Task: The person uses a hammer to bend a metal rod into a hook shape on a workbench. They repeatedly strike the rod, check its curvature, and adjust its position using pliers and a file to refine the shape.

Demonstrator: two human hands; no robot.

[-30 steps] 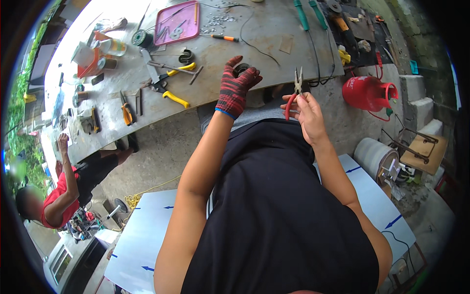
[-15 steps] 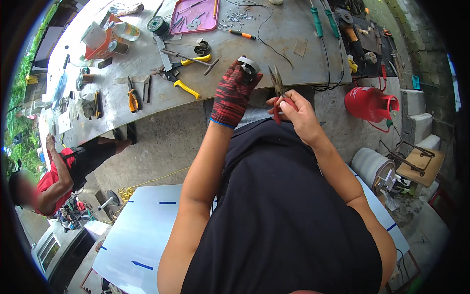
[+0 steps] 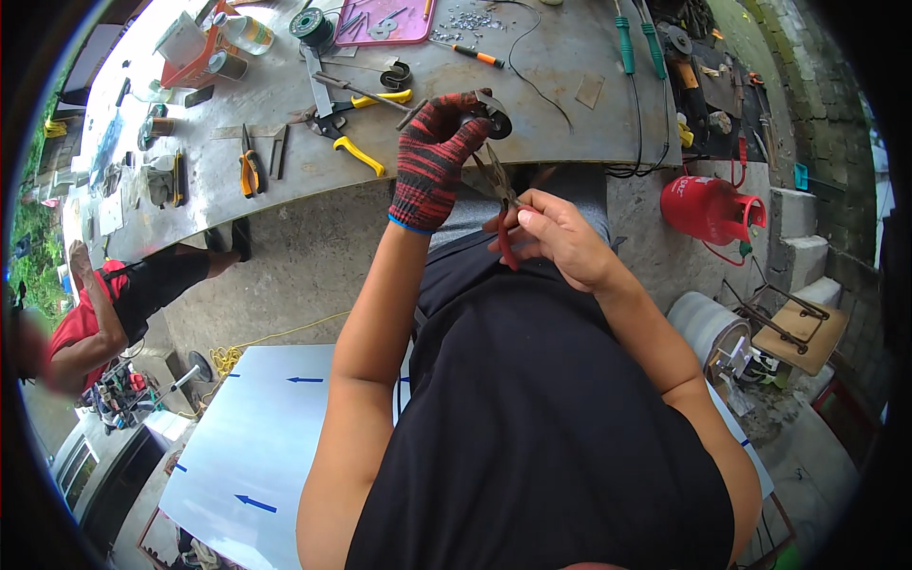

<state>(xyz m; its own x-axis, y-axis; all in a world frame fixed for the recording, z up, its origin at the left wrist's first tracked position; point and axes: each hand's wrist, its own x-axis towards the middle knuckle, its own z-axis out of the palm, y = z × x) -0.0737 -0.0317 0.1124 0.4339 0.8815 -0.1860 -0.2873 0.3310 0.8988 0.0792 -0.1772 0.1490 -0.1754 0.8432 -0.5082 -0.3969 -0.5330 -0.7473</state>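
My left hand (image 3: 429, 171), in a red-and-black striped glove, is closed on a small dark, curved metal piece (image 3: 496, 119) held up at the bench's front edge. My right hand (image 3: 565, 242), bare, grips needle-nose pliers (image 3: 503, 195) with red handles; their slightly parted jaws point up and left, just below the metal piece and beside my gloved fingers. Whether they touch it I cannot tell. Behind my left hand lie yellow-handled cutters (image 3: 356, 160), a T-shaped bar (image 3: 369, 90) and another dark curved piece (image 3: 396, 76).
The steel bench (image 3: 556, 133) carries a pink tray (image 3: 404, 24), scattered small parts, tools and containers. A red gas cylinder (image 3: 698, 204) stands at right. A co-worker (image 3: 104, 328) in red is at the bench's left. Behind me lies a pale blue sheet (image 3: 247, 446).
My left hand has moved a little up and turned. The pliers have swung from upright to tilted left and moved down and leftward, under the metal piece. The co-worker has shifted slightly.
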